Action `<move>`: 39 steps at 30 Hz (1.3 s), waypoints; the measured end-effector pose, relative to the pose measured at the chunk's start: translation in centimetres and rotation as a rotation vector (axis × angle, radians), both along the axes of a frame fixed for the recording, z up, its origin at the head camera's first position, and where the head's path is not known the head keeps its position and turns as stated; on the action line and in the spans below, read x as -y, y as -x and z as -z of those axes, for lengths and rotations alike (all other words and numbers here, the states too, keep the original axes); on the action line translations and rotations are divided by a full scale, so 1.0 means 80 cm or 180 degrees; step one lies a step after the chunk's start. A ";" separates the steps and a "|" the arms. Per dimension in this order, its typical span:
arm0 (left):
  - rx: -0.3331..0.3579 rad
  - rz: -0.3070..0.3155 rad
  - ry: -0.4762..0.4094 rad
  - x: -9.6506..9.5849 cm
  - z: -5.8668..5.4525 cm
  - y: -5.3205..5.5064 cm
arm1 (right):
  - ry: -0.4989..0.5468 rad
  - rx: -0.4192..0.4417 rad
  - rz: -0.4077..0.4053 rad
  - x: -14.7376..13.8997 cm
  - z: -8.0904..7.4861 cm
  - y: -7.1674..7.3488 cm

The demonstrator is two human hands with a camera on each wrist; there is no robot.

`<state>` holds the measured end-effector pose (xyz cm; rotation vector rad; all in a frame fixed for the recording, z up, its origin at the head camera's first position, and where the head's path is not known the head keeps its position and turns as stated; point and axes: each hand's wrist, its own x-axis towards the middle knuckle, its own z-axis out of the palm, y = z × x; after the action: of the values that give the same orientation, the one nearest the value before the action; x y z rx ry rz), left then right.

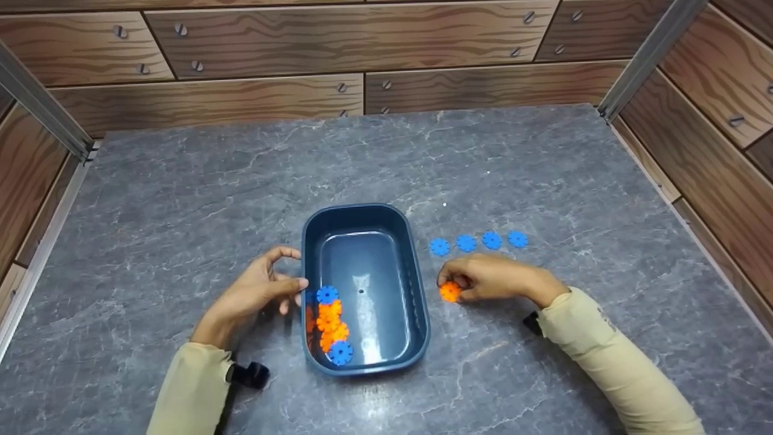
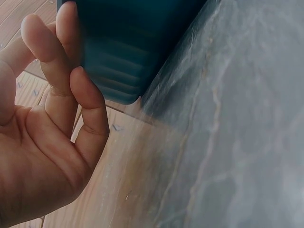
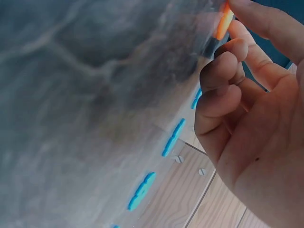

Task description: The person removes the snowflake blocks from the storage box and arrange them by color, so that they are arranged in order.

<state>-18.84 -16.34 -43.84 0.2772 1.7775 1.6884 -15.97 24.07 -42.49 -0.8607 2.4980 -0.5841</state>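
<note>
A dark blue rectangular tub (image 1: 416,314) stands on the table. My left hand (image 1: 259,287) is at its left side, thumb tip at the rim and fingers loosely bent by the outer wall (image 2: 114,61). Inside, along the left wall, lie orange notched discs (image 1: 329,317) between an upper blue notched disc (image 1: 327,295) and a lower blue notched disc (image 1: 341,353). Right of the tub, my right hand (image 1: 492,278) pinches an orange notched disc (image 1: 450,292) between thumb and finger, low over the tabletop. In the right wrist view, this orange disc (image 3: 224,21) shows edge-on.
Several blue notched discs lie in a row beyond my right hand, from the left one (image 1: 439,246) to the right one (image 1: 517,239). The grey marbled table (image 1: 241,175) is bordered by wood-patterned panels (image 1: 350,36) at the back and both sides.
</note>
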 end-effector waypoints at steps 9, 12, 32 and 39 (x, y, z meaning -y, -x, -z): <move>-0.0054 0.0055 -0.0032 0.000 0.000 0.000 | -0.0036 -0.0028 0.0020 -0.003 0.000 -0.003; -0.0058 0.0054 -0.0021 0.000 0.002 0.001 | -0.0032 -0.0039 0.0026 -0.004 0.002 -0.004; -0.0042 0.0019 -0.0015 0.000 -0.001 0.001 | 0.1655 0.0265 -0.0036 -0.015 -0.050 -0.027; 0.0007 0.0021 -0.0056 -0.001 -0.001 0.001 | 0.1972 0.0305 -0.0271 0.005 -0.059 -0.028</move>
<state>-18.92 -16.27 -43.73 0.2887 1.7588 1.6998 -13.76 23.69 -37.76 -1.1095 2.1950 -1.3713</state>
